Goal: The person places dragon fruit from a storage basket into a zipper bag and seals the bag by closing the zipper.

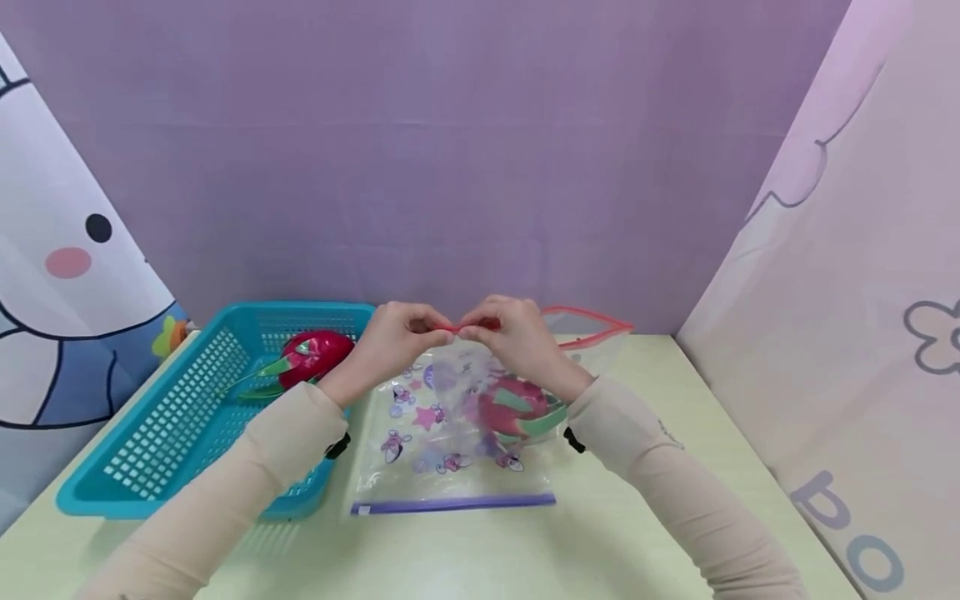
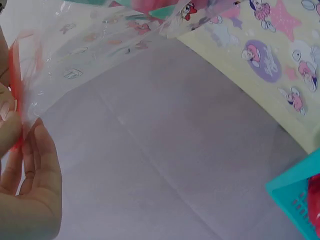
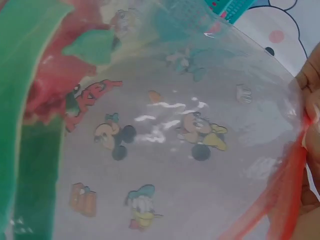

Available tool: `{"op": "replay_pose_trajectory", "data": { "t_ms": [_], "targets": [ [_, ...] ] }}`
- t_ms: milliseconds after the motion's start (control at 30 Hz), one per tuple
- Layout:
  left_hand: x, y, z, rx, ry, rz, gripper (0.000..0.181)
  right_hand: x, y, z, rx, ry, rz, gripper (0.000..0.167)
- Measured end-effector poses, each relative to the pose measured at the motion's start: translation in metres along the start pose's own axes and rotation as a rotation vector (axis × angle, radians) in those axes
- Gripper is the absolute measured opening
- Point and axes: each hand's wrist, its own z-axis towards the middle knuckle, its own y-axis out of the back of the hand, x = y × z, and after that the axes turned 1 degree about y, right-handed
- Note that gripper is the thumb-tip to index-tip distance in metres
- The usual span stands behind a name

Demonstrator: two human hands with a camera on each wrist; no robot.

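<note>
A clear printed zip bag (image 3: pixel 165 165) with a red zip edge (image 1: pixel 592 312) hangs upright from my hands, its right end gaping. A dragon fruit (image 1: pixel 513 408), red with green scales, shows through its plastic. At the left end of the red zip, my left hand (image 1: pixel 393 342) pinches the strip between thumb and fingers. Close beside it, my right hand (image 1: pixel 521 333) pinches the same strip, the fingertips of both hands nearly meeting. Under the held bag lies a second clear bag (image 1: pixel 420 458), flat, with pink prints and a purple slider zip (image 1: pixel 457 504).
To the left stands a turquoise basket (image 1: pixel 161 492) with another dragon fruit (image 1: pixel 318 354) inside. The pale table (image 1: pixel 637 517) ends at a purple cloth backdrop (image 1: pixel 450 167). Printed cloth panels (image 1: pixel 847 333) rise on both sides.
</note>
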Motion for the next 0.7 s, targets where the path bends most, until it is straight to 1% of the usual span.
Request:
{"op": "replay_pose_trajectory", "data": {
  "t_ms": [100,167,233,267,333,400,467,567,700],
  "targets": [
    [-0.002,-0.002,0.000,-0.024,-0.034,0.028,0.013,0.004,0.005,-0.002,0.042,-0.011,-0.053,0.017],
    [-0.001,-0.003,0.001,-0.043,-0.056,0.031,0.011,0.007,0.007,-0.003,0.072,-0.012,-0.105,0.020],
    [-0.001,-0.005,0.000,-0.058,-0.073,0.015,0.011,0.009,0.008,-0.003,0.084,0.001,-0.139,0.022],
    [-0.001,-0.006,0.000,-0.062,-0.081,0.003,0.011,0.009,0.008,-0.003,0.084,0.003,-0.137,0.022],
    [0.001,-0.007,0.001,-0.063,-0.089,-0.031,0.011,0.004,0.007,-0.002,0.076,0.009,-0.093,0.020],
    [0.001,-0.008,0.001,-0.055,-0.078,-0.077,0.011,-0.002,0.005,-0.003,0.064,0.000,-0.019,0.017],
    [0.002,-0.009,0.002,-0.045,-0.048,-0.123,0.012,-0.008,0.004,-0.003,0.056,-0.034,0.072,0.015],
    [0.004,-0.011,0.002,-0.028,0.005,-0.186,0.015,-0.014,0.003,-0.004,0.053,-0.113,0.193,0.013],
    [0.007,-0.013,0.003,-0.010,0.067,-0.238,0.017,-0.017,0.002,-0.005,0.049,-0.181,0.291,0.012]
  ]
}}
